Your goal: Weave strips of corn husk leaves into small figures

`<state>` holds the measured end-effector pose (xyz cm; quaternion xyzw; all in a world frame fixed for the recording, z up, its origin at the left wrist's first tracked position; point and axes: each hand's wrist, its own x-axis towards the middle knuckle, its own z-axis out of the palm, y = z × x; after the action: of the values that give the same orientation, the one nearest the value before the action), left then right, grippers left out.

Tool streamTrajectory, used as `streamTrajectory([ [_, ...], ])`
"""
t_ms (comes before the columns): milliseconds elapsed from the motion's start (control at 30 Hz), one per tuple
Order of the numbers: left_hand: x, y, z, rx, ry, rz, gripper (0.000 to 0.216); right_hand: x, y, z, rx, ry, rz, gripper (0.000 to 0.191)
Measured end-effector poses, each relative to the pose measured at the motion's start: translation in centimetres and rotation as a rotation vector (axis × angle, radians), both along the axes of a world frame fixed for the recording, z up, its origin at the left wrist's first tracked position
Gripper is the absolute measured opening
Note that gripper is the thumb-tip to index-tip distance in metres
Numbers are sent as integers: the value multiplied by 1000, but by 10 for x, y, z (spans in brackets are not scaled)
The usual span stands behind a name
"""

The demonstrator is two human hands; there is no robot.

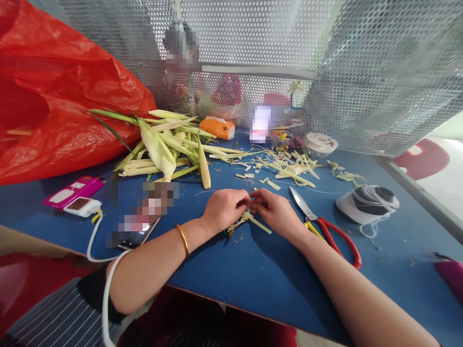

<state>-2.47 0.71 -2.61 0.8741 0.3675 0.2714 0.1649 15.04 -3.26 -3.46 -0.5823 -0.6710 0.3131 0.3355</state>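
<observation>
Above the blue tabletop, my left hand (pixel 226 206) and my right hand (pixel 274 210) meet, their fingertips pinched together on a small bunch of pale green plant strips (pixel 257 222). One strip sticks out to the lower right, and frayed brownish ends show under my left hand. The fingers hide the top of the bunch. Scissors (pixel 309 210) with red and yellow handles lie beside my right wrist, blades open. Behind my hands are a heap of pale green husk-like leaves (pixel 157 144) and scattered trimmings (pixel 294 171).
A red plastic bag (pixel 72 91) bulges at the left. Near my left arm lie a phone (pixel 141 226) and a white device (pixel 83 206) on a cable. An orange tissue pack (pixel 217 127), a tape roll (pixel 320 143) and white cord (pixel 378 197) sit farther back. Perforated panels (pixel 253 33) border the table (pixel 231 265).
</observation>
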Motion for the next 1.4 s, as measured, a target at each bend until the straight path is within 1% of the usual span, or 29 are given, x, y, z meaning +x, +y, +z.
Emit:
streamTrajectory([
  [167, 0, 0, -5, 164, 94, 23, 9, -1, 1, 1, 0, 10, 13, 21],
  [300, 1, 1, -8, 309, 154, -37, 11, 0, 1, 1, -10, 49, 41, 23],
  [400, 2, 0, -8, 391, 143, -72, 15, 1, 2, 0, -19, 53, 52, 25],
  [500, 3, -1, -7, 424, 114, -91, 17, 2, 4, -2, -2, 42, 78, 23],
  [667, 3, -1, -7, 374, 43, -90, 10, 5, 6, -4, 44, -4, -6, 12],
  [733, 2, -1, -7, 341, 18, -79, 9, 6, 6, -4, 33, -3, -19, 12],
  [833, 1, 0, -5, 298, 14, -59, 10, 5, 6, -2, -10, 30, -19, 13],
  [900, 1, 0, -5, 280, 28, -60, 10, 4, 6, -3, -31, 94, 12, 13],
  [967, 2, 0, -5, 275, 43, -72, 10, 3, 6, -4, -14, 120, 40, 18],
  [1067, 2, -1, -6, 268, 49, -80, 10, 4, 6, -5, 52, 23, 28, 15],
  [1133, 2, 0, -5, 244, 25, -63, 10, 6, 6, -4, 69, -23, 14, 13],
  [1300, 0, 1, -1, 83, -46, -22, 10, 11, 4, 1, 86, -40, 84, 17],
  [1400, -3, 4, 2, -26, -64, 0, 9, 14, 3, 6, 118, -111, 112, 17],
])
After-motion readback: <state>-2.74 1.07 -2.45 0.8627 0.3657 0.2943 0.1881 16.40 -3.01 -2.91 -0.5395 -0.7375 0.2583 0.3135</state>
